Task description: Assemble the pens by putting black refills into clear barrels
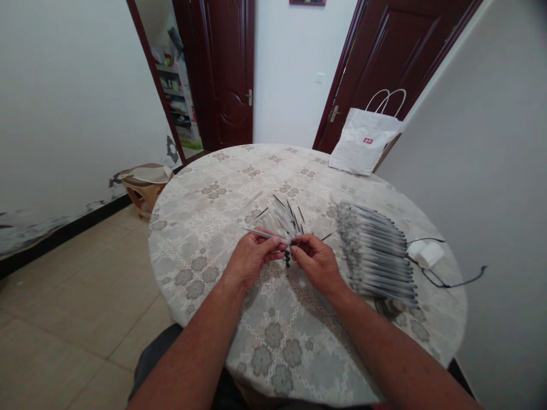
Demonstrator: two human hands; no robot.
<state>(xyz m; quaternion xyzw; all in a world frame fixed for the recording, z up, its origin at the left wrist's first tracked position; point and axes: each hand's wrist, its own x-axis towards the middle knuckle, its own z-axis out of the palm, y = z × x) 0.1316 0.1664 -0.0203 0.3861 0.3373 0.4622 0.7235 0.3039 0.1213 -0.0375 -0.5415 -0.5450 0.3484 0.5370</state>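
Note:
My left hand (251, 256) is closed on a slim, pale pen (261, 231), which points to the left over the table. At the pen's inner end, the fingers of my right hand (317, 259) pinch together; whatever is between them is too small to make out. Just beyond both hands lies a loose heap of clear and black pen parts (282, 215). Small black pieces (288, 260) sit on the cloth between my hands. On the right, many grey-and-clear pens (382, 250) are laid side by side in a stack.
A patterned cloth covers the round table (271, 347). Eyeglasses (440, 282) and a white roll-like object (428, 253) lie at the right. Towards the back right stands a white paper bag (363, 139). A wooden stool (145, 193) is on the floor at left.

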